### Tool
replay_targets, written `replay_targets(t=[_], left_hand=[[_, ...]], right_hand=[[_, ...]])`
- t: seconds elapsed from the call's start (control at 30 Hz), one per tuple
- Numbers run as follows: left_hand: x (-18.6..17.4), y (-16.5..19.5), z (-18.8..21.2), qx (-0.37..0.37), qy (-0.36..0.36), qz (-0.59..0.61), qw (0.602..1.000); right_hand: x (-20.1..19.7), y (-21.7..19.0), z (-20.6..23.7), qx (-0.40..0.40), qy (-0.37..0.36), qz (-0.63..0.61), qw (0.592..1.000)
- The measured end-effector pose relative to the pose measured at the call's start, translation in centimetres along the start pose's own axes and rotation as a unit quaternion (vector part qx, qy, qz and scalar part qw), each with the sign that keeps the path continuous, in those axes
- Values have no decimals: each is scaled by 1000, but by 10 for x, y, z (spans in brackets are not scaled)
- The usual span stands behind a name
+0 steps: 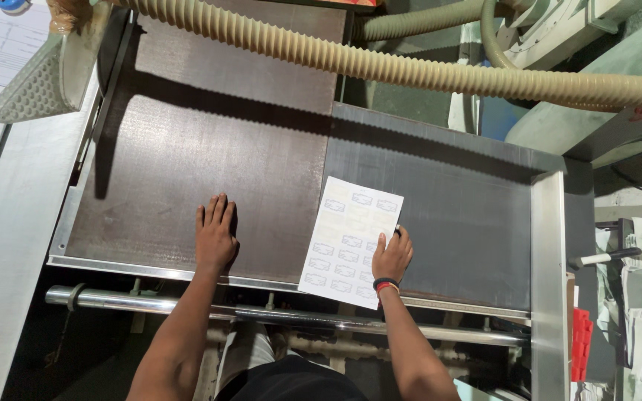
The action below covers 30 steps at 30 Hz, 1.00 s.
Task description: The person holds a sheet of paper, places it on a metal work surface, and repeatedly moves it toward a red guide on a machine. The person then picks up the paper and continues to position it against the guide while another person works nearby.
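The left hand (215,236) is lying flat on the dark panel (209,171), fingers extended and together, gripping nothing. The right hand (391,256) is pressing on the white label sheet (347,230) at the sheet's 4 o'clock corner, fingers curled down onto it; a true grip cannot be confirmed. The sheet is lying flat on the metal desk (455,215), at 3 o'clock from the left hand. A ribbed hose (410,70) is crossing at 12 o'clock. A steel rail (187,306) is running along the near edge.
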State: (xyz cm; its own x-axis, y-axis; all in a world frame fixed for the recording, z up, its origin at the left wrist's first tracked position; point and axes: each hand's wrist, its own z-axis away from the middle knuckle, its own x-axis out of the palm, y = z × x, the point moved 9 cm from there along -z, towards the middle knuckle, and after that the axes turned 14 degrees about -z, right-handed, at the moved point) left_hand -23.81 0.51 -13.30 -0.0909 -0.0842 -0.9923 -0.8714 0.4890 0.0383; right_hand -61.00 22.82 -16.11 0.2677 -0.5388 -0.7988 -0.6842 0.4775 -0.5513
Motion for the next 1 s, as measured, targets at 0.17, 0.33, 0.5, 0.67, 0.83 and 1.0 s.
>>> replay_targets(t=[0.17, 0.33, 0.5, 0.67, 0.83, 1.0], left_hand=[[1, 0, -1, -3, -7, -5, 1000], [2, 0, -1, -3, -7, -16, 1000], [-1, 1, 1, -3, -11, -17, 1000], [-7, 0, 4, -3, 16, 15, 1000], [-7, -9, 10, -6, 34, 31, 999], [4, -18, 14, -5, 26, 40, 999]], right_hand=[[0, -1, -1, 3, -6, 2, 1000], [0, 0, 0, 8, -7, 5, 1000], [-2, 1, 2, 1, -1, 1, 1000], [-3, -1, 4, -6, 10, 7, 1000], [-3, -12, 9, -28, 24, -2, 999], [-2, -20, 14, -39, 27, 0, 999]])
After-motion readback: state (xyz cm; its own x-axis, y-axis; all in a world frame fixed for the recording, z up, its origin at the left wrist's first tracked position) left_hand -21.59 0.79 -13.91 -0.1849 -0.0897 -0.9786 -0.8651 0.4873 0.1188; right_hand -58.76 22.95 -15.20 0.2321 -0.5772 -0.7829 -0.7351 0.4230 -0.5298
